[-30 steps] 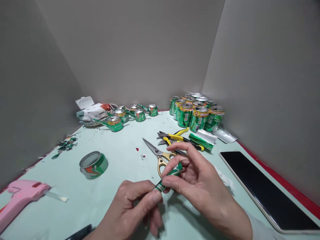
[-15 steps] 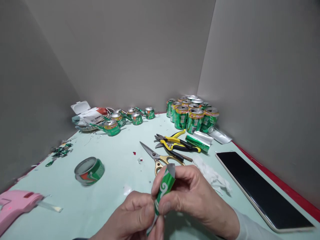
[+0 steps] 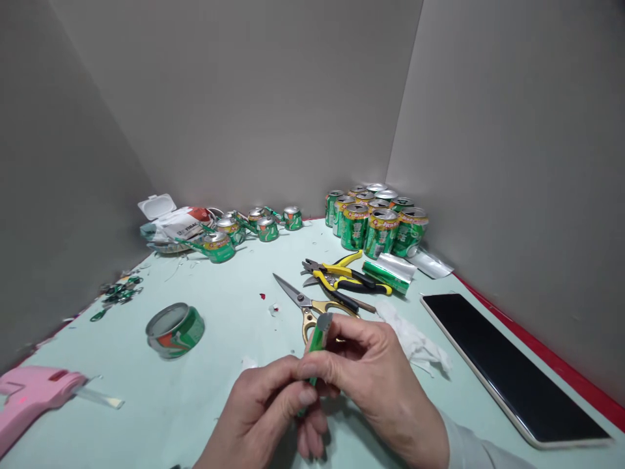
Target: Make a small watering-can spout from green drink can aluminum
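Note:
Between my two hands is a narrow green strip of can metal (image 3: 319, 333), curled lengthwise, its grey inner side showing at the top end. My left hand (image 3: 273, 404) pinches its lower part, most of which the fingers hide. Higher up, my right hand (image 3: 374, 374) presses it between thumb and fingers. Just beyond my hands lie gold-handled scissors (image 3: 305, 303), their handles partly covered. A cut green can section (image 3: 176, 331) stands to the left.
Yellow-black pliers (image 3: 336, 277), a curled can sheet (image 3: 388, 273) and crumpled tissue (image 3: 415, 342) lie ahead. Whole cans (image 3: 368, 225) stand at the back right, cut cans (image 3: 219, 247) at the back left. A pink glue gun (image 3: 39, 397) is left, a black-screened tablet (image 3: 508, 365) right.
The strip has turned and now looks narrower, with less of its printed face showing. My right thumb has moved up along it, and my left hand has shifted slightly up.

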`<action>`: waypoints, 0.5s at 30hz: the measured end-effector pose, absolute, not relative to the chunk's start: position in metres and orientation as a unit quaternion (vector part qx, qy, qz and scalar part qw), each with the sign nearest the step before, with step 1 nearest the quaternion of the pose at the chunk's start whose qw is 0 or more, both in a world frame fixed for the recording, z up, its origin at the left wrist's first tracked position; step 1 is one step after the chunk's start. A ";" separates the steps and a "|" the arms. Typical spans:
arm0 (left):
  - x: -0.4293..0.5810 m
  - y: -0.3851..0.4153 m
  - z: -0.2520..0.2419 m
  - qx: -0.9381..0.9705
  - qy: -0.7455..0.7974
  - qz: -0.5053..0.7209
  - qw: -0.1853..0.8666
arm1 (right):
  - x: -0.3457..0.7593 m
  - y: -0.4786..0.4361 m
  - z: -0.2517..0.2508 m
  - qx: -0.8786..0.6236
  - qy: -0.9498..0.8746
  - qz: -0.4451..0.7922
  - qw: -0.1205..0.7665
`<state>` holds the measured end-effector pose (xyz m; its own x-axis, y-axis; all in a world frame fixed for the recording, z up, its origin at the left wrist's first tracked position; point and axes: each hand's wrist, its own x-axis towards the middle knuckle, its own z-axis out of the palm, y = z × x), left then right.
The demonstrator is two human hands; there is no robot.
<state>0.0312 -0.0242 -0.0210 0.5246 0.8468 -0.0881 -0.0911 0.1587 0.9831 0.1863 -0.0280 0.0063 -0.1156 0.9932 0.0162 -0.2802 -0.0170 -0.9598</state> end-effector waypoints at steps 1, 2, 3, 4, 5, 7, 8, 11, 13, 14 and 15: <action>0.031 -0.024 -0.021 0.548 0.344 0.337 0.684 | 0.186 -0.028 0.006 -0.395 -0.451 0.598 0.533; 0.031 -0.023 -0.020 0.539 0.341 0.330 0.696 | 0.187 -0.027 0.006 -0.394 -0.449 0.604 0.527; 0.032 -0.023 -0.020 0.524 0.338 0.322 0.712 | 0.188 -0.026 0.006 -0.391 -0.450 0.613 0.518; 0.032 -0.023 -0.020 0.508 0.331 0.315 0.730 | 0.189 -0.025 0.006 -0.388 -0.455 0.623 0.505; 0.033 -0.023 -0.019 0.490 0.325 0.309 0.748 | 0.190 -0.024 0.006 -0.383 -0.461 0.630 0.493; 0.033 -0.023 -0.017 0.456 0.304 0.293 0.784 | 0.193 -0.022 0.007 -0.370 -0.475 0.641 0.477; 0.033 -0.024 -0.016 0.442 0.291 0.281 0.801 | 0.194 -0.022 0.007 -0.361 -0.478 0.648 0.471; 0.031 -0.024 -0.015 0.410 0.262 0.248 0.838 | 0.196 -0.023 0.007 -0.330 -0.481 0.672 0.456; 0.029 -0.024 -0.016 0.400 0.252 0.239 0.848 | 0.196 -0.025 0.008 -0.320 -0.481 0.679 0.453; 0.028 -0.024 -0.016 0.401 0.251 0.238 0.848 | 0.196 -0.025 0.007 -0.318 -0.482 0.677 0.457; 0.028 -0.024 -0.017 0.406 0.253 0.238 0.845 | 0.195 -0.025 0.007 -0.318 -0.483 0.673 0.462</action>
<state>0.0280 -0.0237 -0.0171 0.7586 0.6081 -0.2341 -0.1968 0.5563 0.8073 0.1953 -0.0247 0.0068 -0.3708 0.9285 0.0172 -0.3136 -0.1077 -0.9434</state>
